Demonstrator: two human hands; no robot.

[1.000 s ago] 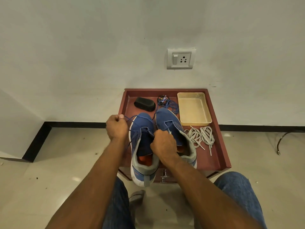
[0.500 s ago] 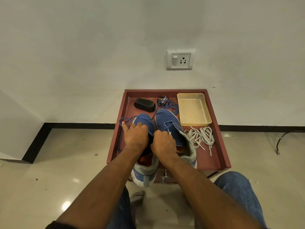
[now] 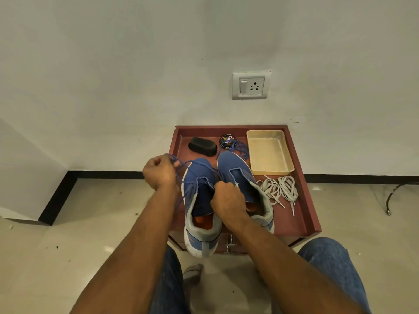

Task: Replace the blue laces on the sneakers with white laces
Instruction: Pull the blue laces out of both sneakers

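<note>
Two blue sneakers stand side by side on a red-brown cabinet top (image 3: 303, 214). The left sneaker (image 3: 199, 214) still carries a blue lace (image 3: 192, 164) that runs up and to the left into my left hand (image 3: 158, 172), which grips it beside the toe. My right hand (image 3: 226, 199) grips the left sneaker's tongue area between the two shoes. The right sneaker (image 3: 240, 175) has no lace in its eyelets. A loose blue lace (image 3: 240, 149) lies behind its toe. Two bundles of white laces (image 3: 280, 189) lie to the right of the sneakers.
At the back of the cabinet top are a black shoe brush (image 3: 202, 146), a round polish tin (image 3: 227, 140) and a cream plastic tray (image 3: 269, 152). A wall socket (image 3: 251, 85) is above. My knees in blue jeans (image 3: 328, 268) flank the cabinet front. A cable (image 3: 394, 193) lies on the floor at right.
My left hand went from over the left sneaker's eyelets out to the left and up, pulling the blue lace with it. My right hand stayed on the sneaker.
</note>
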